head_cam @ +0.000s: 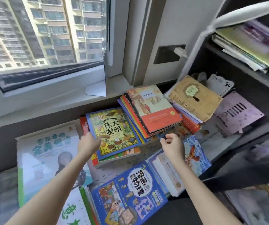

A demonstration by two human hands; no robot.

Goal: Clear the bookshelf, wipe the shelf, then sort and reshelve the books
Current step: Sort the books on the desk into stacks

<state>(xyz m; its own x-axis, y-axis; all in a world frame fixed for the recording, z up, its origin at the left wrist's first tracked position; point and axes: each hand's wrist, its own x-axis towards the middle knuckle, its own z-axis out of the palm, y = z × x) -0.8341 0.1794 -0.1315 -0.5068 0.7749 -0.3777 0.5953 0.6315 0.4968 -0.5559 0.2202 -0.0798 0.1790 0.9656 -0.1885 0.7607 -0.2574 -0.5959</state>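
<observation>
Left hand (89,142) grips the left edge of the yellow-and-blue book (114,130), which lies on top of a small pile below the window sill (65,101). Right hand (172,147) has curled fingers at a dark blue book corner (160,135) under the orange-cover stack (155,109). Can't tell if it grips.

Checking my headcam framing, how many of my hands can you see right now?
2. The left hand grips the blue-bordered yellow picture book by its left edge; the right hand pinches a dark blue book corner below the orange-and-cream paperback book.
</observation>
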